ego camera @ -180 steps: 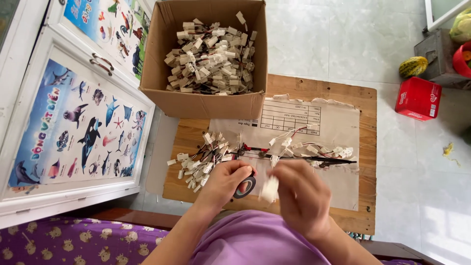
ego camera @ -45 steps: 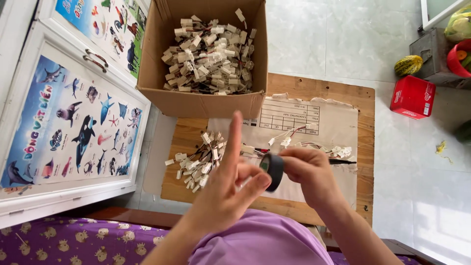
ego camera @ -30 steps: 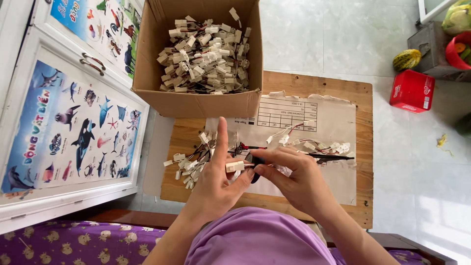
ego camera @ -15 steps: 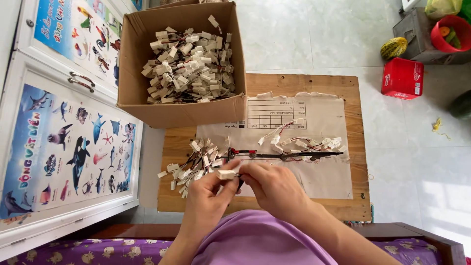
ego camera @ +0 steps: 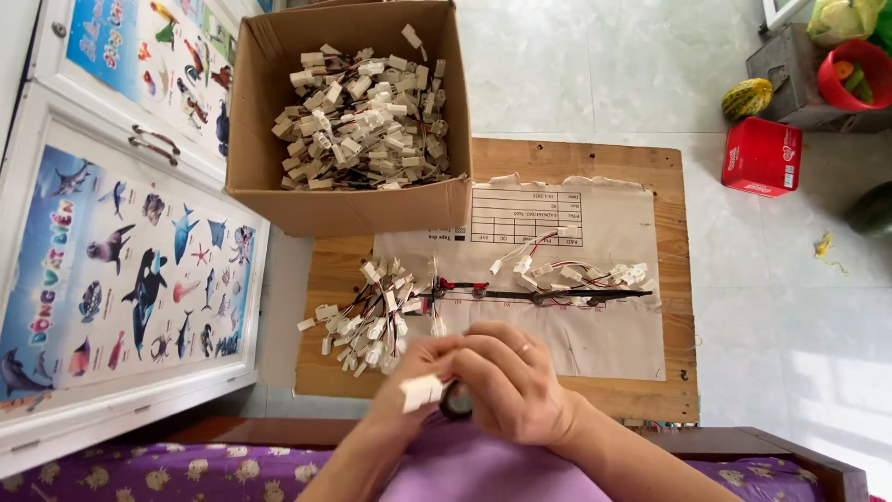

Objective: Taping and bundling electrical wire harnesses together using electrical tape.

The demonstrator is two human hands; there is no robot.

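Note:
My left hand [ego camera: 409, 376] and my right hand [ego camera: 511, 376] are close together just above my lap, at the near edge of a small wooden table [ego camera: 674, 279]. Between them I hold a white plug connector [ego camera: 423, 392] and a dark roll of tape [ego camera: 455, 400]; the left fingers pinch the connector, the right hand covers most of the roll. A loose pile of white connectors with thin wires [ego camera: 367, 316] lies on the table just beyond my left hand. A black strip with wired connectors [ego camera: 548, 290] runs across a paper sheet [ego camera: 613, 232].
An open cardboard box [ego camera: 255, 121] full of white connector bundles stands at the table's far left. A white cabinet with sea-animal posters [ego camera: 111, 270] is on the left. A red box [ego camera: 762, 156], a melon and a red basket sit on the tiled floor at the right.
My hands have drawn back from the table toward my lap, still together around the connector and tape roll. The camera view shifted slightly; box and pile stayed put.

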